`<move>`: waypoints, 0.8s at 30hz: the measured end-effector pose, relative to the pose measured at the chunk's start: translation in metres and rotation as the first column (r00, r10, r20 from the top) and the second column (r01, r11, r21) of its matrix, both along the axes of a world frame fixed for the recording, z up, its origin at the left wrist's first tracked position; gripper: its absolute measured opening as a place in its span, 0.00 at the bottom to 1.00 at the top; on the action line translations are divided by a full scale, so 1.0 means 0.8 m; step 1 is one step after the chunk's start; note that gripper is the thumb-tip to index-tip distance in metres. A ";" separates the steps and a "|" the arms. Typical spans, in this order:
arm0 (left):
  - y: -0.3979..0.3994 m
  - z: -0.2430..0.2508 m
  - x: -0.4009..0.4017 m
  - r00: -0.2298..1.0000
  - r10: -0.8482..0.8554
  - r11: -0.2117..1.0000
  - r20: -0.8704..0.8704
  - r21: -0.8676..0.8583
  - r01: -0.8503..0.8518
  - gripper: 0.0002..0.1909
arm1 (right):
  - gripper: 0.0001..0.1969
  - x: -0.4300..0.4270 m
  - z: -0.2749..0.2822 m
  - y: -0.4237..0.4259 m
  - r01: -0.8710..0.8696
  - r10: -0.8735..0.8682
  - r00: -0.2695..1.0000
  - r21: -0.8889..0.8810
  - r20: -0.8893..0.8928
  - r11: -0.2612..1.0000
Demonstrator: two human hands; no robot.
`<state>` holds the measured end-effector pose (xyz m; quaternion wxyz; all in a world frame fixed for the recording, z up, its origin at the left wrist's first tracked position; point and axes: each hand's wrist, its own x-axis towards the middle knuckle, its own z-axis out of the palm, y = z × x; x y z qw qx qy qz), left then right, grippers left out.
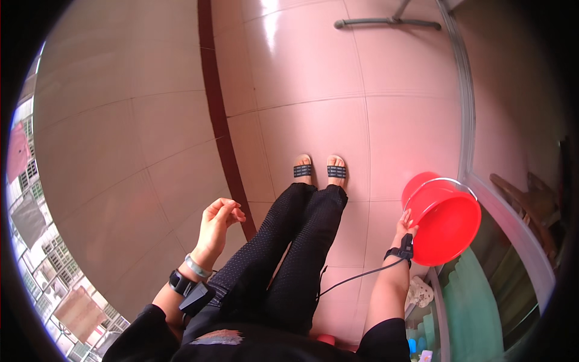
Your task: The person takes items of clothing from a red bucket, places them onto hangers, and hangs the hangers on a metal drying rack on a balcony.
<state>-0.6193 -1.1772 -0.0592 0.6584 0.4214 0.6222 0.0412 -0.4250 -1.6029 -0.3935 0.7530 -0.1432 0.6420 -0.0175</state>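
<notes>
A red plastic bucket (pixel 445 226) with a thin metal handle is at the right, tilted so that its mouth faces up towards me. My right hand (pixel 405 222) is at the bucket's left rim, where the handle joins it; the fingers look curled on the rim or handle, partly hidden. Out to the left, my left hand (pixel 222 213) hangs in the air with bent fingers and nothing in it. Both wrists wear black strapped devices, and a cable runs from the right one to my trousers.
Pink floor tiles (pixel 312 145) lie under my sandalled feet. A metal stand's foot (pixel 389 21) rests at the top. Along the right runs a metal-framed sliding door track (pixel 466 90), with a green curtain (pixel 475 303) below. A tiled wall with a dark red border (pixel 221 131) is at the left.
</notes>
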 end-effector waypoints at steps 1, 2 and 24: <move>0.001 0.003 0.003 1.000 0.022 1.000 0.013 0.012 -0.022 0.06 | 0.24 0.006 0.010 0.014 -0.079 0.079 0.997 0.005 -0.007 0.997; 0.004 0.009 0.008 0.999 0.039 0.999 0.015 0.020 -0.039 0.06 | 0.25 0.016 0.022 0.030 -0.158 0.158 0.987 0.009 -0.008 0.987; 0.194 0.428 -0.232 0.482 0.462 0.236 0.744 0.421 -0.876 0.06 | 0.09 -0.031 0.764 0.907 -0.873 0.259 -0.385 -0.259 0.886 -0.414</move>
